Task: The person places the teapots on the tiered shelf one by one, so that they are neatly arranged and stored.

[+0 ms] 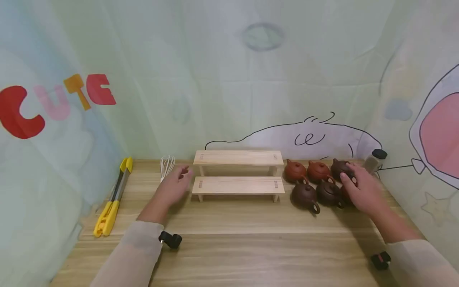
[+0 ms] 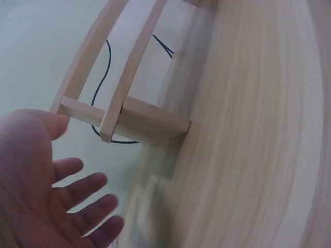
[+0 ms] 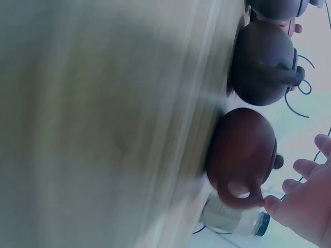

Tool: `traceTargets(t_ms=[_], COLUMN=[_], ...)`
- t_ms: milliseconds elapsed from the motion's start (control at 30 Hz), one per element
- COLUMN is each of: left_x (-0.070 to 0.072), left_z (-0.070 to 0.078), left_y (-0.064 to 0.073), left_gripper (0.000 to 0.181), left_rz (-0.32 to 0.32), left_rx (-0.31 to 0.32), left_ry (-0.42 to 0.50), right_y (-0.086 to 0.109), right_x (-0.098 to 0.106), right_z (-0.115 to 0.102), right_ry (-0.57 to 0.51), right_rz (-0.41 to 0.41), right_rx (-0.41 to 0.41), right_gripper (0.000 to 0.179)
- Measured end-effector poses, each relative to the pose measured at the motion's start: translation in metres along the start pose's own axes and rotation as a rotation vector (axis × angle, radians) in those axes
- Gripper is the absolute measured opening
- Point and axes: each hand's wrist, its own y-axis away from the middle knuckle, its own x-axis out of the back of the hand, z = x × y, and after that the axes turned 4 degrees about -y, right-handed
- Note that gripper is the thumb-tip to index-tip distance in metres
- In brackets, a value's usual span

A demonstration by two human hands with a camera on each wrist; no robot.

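My left hand [image 1: 175, 184] hovers at the left end of a pale wooden two-step stand [image 1: 238, 185], its fingers relaxed and holding nothing. In the left wrist view the thumb comes close to the stand's end; contact is unclear. On the right, my right hand [image 1: 363, 190] reaches over small clay teapots with fingers extended. Its fingertips overlap the dark back teapot [image 1: 338, 169]; touching cannot be told. Below the palm sits a reddish-brown teapot [image 3: 243, 147], mostly hidden in the head view. Two dark teapots [image 1: 305, 195] stand in front, two orange-red teapots [image 1: 295, 171] behind.
A clear jar with a black lid [image 1: 374, 159] stands behind the right hand. A white wire whisk [image 1: 167, 165] lies by the left hand. Yellow-and-grey tongs [image 1: 112, 199] lie at the tabletop's left edge. Printed cloth [image 1: 222, 99] closes off the back and sides.
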Motion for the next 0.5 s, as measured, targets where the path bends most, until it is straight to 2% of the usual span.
traceTargets(t_ms=[100, 333, 400, 500], left_x=[-0.003, -0.012, -0.015, -0.019], left_z=[0.001, 0.004, 0.006, 0.007], left_y=[0.001, -0.002, -0.006, -0.011], left_gripper=[0.073, 0.069, 0.068, 0.064], left_rz=[-0.076, -0.152, -0.165, -0.195], left_rx=[0.045, 0.068, 0.074, 0.1], left_ry=[0.104, 0.217, 0.254, 0.364], right_y=[0.002, 0.012, 0.017, 0.023], right_x=[0.005, 0.02, 0.025, 0.029], right_z=[0.002, 0.015, 0.02, 0.027], right_ry=[-0.088, -0.206, -0.213, -0.212], right_rz=[-0.042, -0.135, -0.156, -0.187], right_rx=[-0.071, -0.268, -0.291, -0.297], right_gripper=[0.068, 0.084, 0.088, 0.091])
